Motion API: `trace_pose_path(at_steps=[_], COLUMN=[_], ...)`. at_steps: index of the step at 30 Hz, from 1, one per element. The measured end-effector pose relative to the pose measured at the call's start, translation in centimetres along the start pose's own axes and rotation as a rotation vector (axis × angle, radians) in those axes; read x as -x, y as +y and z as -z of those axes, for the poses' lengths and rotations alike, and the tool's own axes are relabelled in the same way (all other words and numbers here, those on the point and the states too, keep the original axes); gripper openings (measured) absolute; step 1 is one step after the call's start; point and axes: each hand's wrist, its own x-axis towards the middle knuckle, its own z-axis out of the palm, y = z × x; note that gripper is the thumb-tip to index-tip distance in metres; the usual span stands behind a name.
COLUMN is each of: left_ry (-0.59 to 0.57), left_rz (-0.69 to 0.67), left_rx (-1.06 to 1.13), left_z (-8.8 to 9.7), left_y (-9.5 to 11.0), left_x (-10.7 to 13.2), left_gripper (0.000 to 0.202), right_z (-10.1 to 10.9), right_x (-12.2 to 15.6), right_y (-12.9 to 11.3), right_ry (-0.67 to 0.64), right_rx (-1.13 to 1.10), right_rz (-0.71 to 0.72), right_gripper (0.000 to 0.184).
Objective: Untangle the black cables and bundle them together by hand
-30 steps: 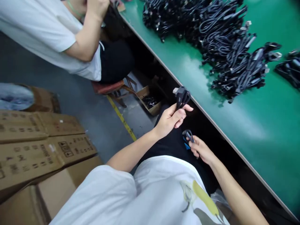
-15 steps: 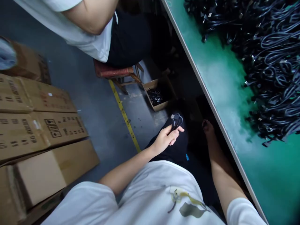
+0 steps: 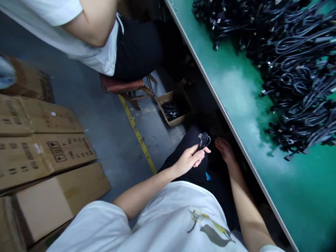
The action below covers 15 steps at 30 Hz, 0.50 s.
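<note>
A coiled black USB cable sticks up out of my left hand, whose fingers are wrapped round its lower part. The metal plug shows at the top of the coil. My right hand is just to the right, below the edge of the green table, with its fingers stretched out and nothing seen in them. The two hands are apart, over my dark trousers. Many more black cables lie heaped on the table.
The green table runs diagonally along the right. On the floor stands a cardboard box with small black pieces inside. A co-worker sits on a wooden stool. Stacked cartons line the left, beyond a yellow floor line.
My right hand has come up and left from the dark under the table, towards my left hand, its fingers now extended. The left hand with the cable has shifted slightly right.
</note>
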Motion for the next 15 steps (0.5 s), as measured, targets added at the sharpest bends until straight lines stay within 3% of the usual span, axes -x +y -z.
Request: trace_pose_path(at_steps=[6,8,11,15], left_ry=[-0.212,-0.224,-0.299,-0.472], left_rz=[-0.073,-0.149,-0.331,-0.445], left_rx=[-0.218,-0.464,-0.853,-1.121], left_z=[-4.8,-6.9,-10.5,-15.6], left_y=[1.3,2.1,3.6,4.8], left_x=[1.2,1.8,2.5,3.4], left_gripper=[0.042,0.033,0.022,0.024], right_z=[-1.6,-1.2,0.3,2.9], right_x=[11.4,15.2,19.6,23.4], right_y=[2.1,1.7,0.5,-0.3], right_ry=[-0.196,-0.128,0.096,0.293], right_rx=[-0.085,-0.124,-0.100,-0.035], right_rz=[0.190,0.276,0.418,0.430], right_gripper=[0.044,0.052,0.047,0.040])
